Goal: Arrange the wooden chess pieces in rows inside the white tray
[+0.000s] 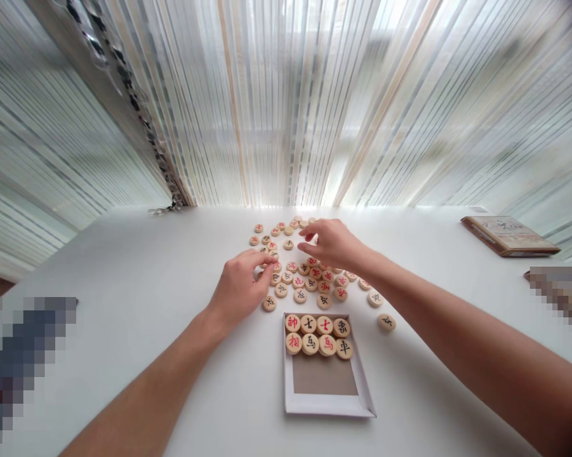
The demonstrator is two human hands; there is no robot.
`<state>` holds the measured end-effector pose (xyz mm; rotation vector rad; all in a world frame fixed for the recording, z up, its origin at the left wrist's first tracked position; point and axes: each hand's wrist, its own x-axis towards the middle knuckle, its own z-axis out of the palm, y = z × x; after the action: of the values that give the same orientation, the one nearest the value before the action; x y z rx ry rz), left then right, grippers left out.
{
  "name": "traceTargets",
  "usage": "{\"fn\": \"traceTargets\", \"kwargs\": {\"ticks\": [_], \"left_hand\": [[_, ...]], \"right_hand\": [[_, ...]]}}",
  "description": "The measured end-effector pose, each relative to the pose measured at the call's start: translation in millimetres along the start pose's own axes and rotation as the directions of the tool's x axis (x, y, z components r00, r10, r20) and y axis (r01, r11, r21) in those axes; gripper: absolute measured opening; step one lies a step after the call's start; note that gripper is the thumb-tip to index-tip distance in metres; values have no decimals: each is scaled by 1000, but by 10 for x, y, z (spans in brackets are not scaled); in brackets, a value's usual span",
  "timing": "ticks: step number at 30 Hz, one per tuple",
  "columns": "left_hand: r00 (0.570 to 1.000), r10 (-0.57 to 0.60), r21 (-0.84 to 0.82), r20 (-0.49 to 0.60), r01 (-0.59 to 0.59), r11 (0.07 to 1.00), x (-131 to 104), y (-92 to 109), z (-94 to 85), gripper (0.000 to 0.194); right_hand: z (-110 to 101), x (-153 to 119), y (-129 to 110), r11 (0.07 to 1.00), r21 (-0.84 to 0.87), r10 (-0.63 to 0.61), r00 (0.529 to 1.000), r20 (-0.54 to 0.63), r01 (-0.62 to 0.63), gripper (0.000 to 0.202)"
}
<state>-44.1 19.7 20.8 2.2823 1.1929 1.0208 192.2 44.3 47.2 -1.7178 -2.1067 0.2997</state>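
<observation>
Many round wooden xiangqi pieces (299, 295) with red or black characters lie scattered over the middle of the table. At the left side of this spread, my left hand (242, 282) has its thumb and index finger pinched at a red-marked xiangqi piece (277, 266). My right hand (332, 243) hovers over the far part of the spread, fingers curved and thumb apart, with nothing visible between them. It hides some pieces beneath. Closer to me, a shallow white box (331, 405) holds two rows of pieces, red and black, at its far end.
The white table (124, 266) reaches to a striped string curtain (276, 114) at the back. A flat printed box (512, 235) lies at the far right. One loose piece (386, 322) sits right of the white box. Blurred-out items are at both side edges.
</observation>
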Motion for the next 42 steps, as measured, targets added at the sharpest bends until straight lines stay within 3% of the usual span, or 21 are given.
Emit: {"fn": "traceTargets", "kwargs": {"ticks": [5, 11, 14, 18, 20, 23, 26, 31, 34, 37, 42], "left_hand": [[1000, 8, -24, -13, -8, 1000, 0, -33, 15, 19], [1000, -15, -64, -7, 15, 998, -1, -25, 7, 19], [998, -58, -114, 6, 58, 992, -7, 29, -7, 18], [990, -121, -235, 72, 135, 963, -53, 180, 1, 20], [972, -144, -405, 186, 210, 890, -99, 288, 21, 23], [927, -117, -643, 357, 335, 689, -181, 456, 58, 23], [899, -82, -718, 430, 395, 573, -246, 584, 84, 21], [888, -98, -736, 450, 431, 521, -288, 660, 102, 20], [882, -118, -727, 456, 445, 523, -300, 673, 105, 18], [883, -136, -722, 449, 449, 527, -308, 695, 102, 16], [880, -141, -705, 454, 451, 547, -300, 739, 86, 16]], "right_hand": [[173, 216, -48, 1000, 6, -20, 1000, 23, 20, 15], [226, 213, -92, 997, 63, -40, 999, -14, 41, 7], [139, 53, -109, 991, 122, -50, 997, -58, 56, 5], [-18, -435, -146, 958, 275, -55, 995, -78, 74, 14], [-69, -728, -173, 879, 470, -50, 995, -87, 85, 22], [-82, -1074, -211, 765, 633, -43, 990, -136, 120, 24], [-42, -1246, -223, 755, 627, -78, 976, -205, 192, 20], [17, -1337, -194, 753, 600, -136, 956, -259, 270, 18], [34, -1395, -200, 662, 716, -76, 970, -231, 222, 18], [47, -1452, -236, 504, 856, 47, 985, -164, 118, 19], [44, -1498, -292, 336, 942, 154, 986, -63, 8, 23]]}}
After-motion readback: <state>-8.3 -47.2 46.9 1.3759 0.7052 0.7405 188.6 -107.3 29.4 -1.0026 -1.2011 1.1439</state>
